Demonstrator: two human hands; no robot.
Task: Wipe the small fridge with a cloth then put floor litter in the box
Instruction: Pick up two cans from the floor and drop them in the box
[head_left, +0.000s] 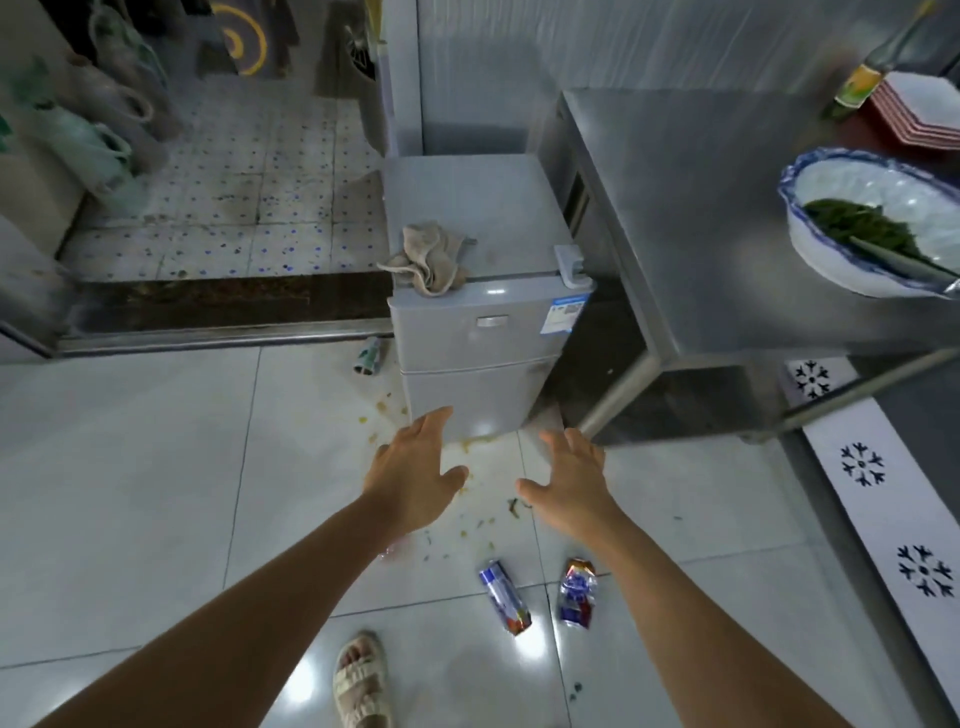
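While the cloth (428, 260) lies crumpled on the front left corner of the small fridge (483, 291), at about 12 o'clock from the hands, nobody is holding it yet. A bit of it hangs over the front edge. The left hand (415, 473) and the right hand (566, 483) both reach out toward the fridge with fingers spread wide, and they hold nothing.

I think the step now is to pick up the cloth. A good way would be to lift one hand up to the fridge top, grab the cloth in a bunch, then rub the whole top and the door in long strokes, going into the corners.

On the floor, at 6 o'clock from the hands, lie a blue wrapper (504, 597) and a second blue and red wrapper (576, 592). Another piece of litter (369, 356) sits at 10 o'clock, just beside the fridge. Yellow and green food bits (467, 530) are scattered under the hands. I cannot see the box.

At 2 o'clock stands a steel worktop (701, 208) with a blue and white bowl (872, 218) of greens. A sandalled foot (361, 680) shows at 6 o'clock.
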